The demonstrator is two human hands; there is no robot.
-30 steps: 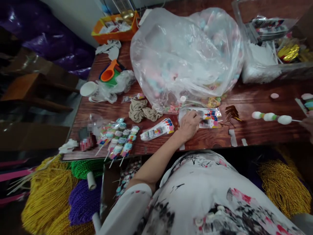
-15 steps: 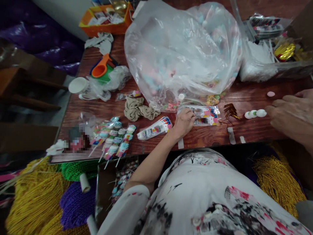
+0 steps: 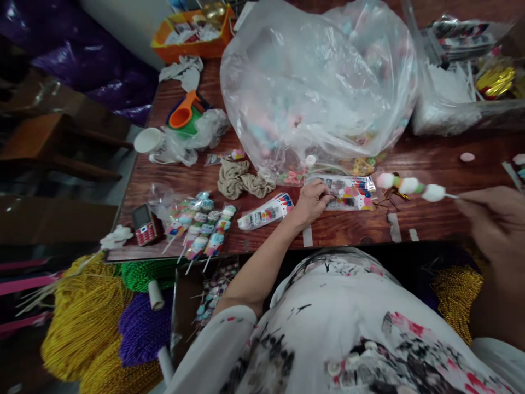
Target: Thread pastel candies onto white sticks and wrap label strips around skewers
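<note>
My right hand (image 3: pixel 498 219), blurred by motion at the right, is closed on the stick of a marshmallow skewer (image 3: pixel 410 186). Its pink, white, green and orange pieces point left, above the table. My left hand (image 3: pixel 312 201) lies over a small stack of printed plastic bags (image 3: pixel 353 191), fingers pinched together at the bags' left part; the exact grip is partly hidden. Between the hands, partly behind the skewer, are gold-brown twist ties (image 3: pixel 391 200). More printed bags (image 3: pixel 266 212) lie fanned out left of my left hand.
A big clear bag of marshmallows (image 3: pixel 320 76) fills the back middle. Several wrapped skewers (image 3: pixel 200 230) lie at the front left near a phone (image 3: pixel 146 224). A clear bin (image 3: pixel 447 117) stands at the right. A beige cloth (image 3: pixel 233 179) and an orange scoop (image 3: pixel 182 116) lie left.
My right hand has taken up the skewer, which lay on the table, by its stick and lifted it. My left hand stays on the bags. The view has shifted slightly.
</note>
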